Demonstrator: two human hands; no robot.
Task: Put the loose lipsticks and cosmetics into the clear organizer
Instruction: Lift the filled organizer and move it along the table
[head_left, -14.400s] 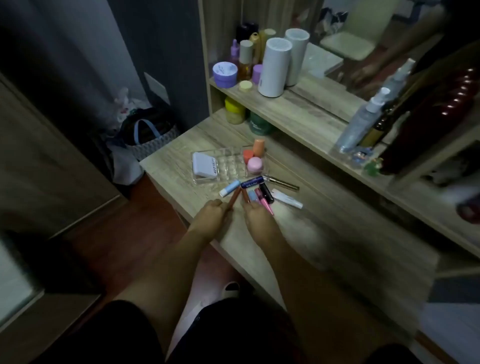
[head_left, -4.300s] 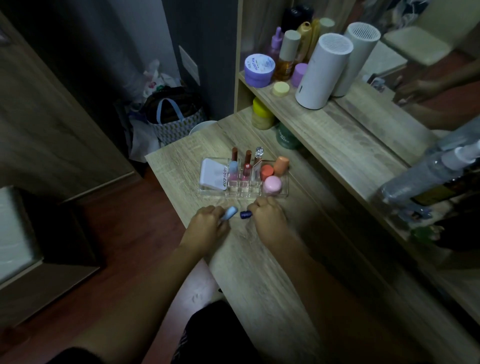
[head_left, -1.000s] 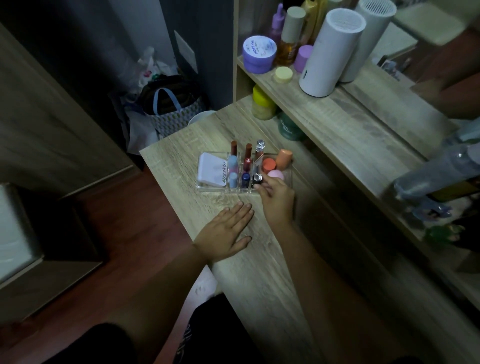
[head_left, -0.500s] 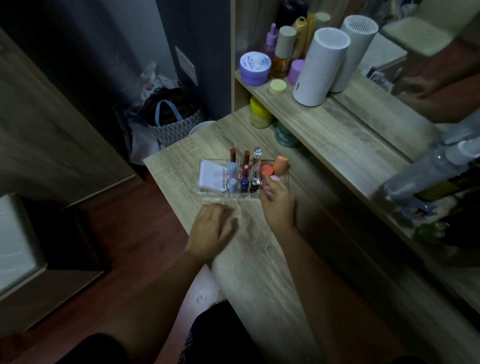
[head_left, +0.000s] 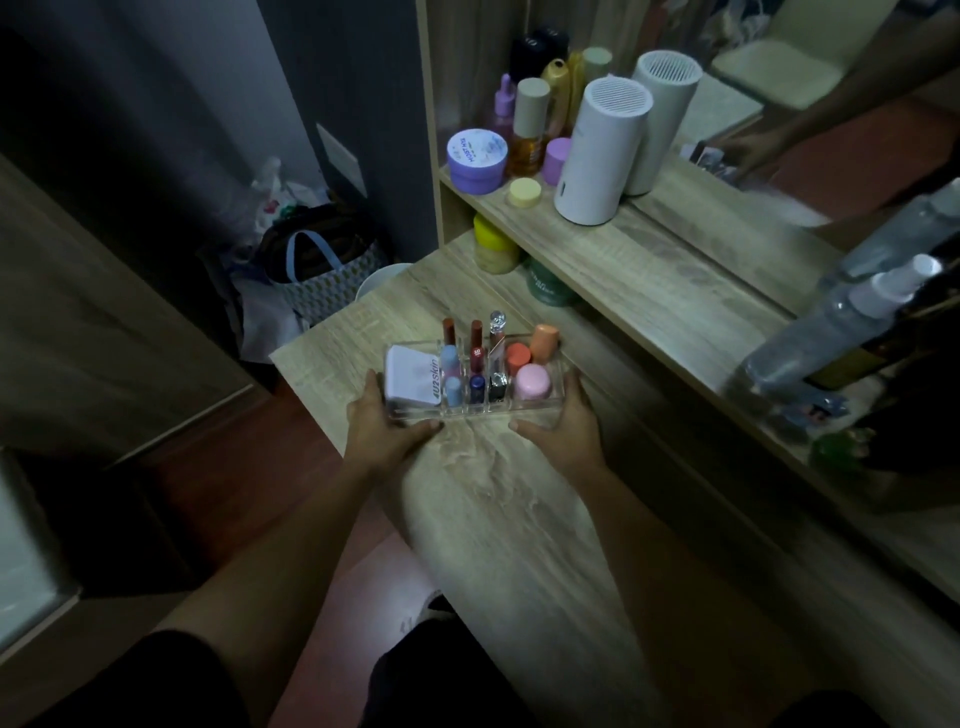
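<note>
The clear organizer (head_left: 540, 408) stands on the wooden dressing table (head_left: 498, 493) with several lipsticks (head_left: 476, 358) upright in its middle slots. A white compact (head_left: 413, 382) fills its left section. Pink (head_left: 532, 381) and orange (head_left: 518, 357) pots sit on its right. My left hand (head_left: 387, 434) grips the organizer's left end, fingers along the side and thumb at the front edge. My right hand (head_left: 563, 428) grips the right end the same way. No loose cosmetics lie on the tabletop near it.
A raised shelf (head_left: 639, 270) behind carries a white cylinder (head_left: 600, 153), a purple jar (head_left: 477, 160), bottles and a spray bottle (head_left: 836, 322). A yellow jar (head_left: 496, 244) and a green jar (head_left: 545, 283) stand beneath it. A bag (head_left: 322, 270) sits on the floor to the left.
Both hands moved onto the organizer's ends; before, the left rested on the table and the right was at the slots with the last lipstick. All loose items now stand in the organizer.
</note>
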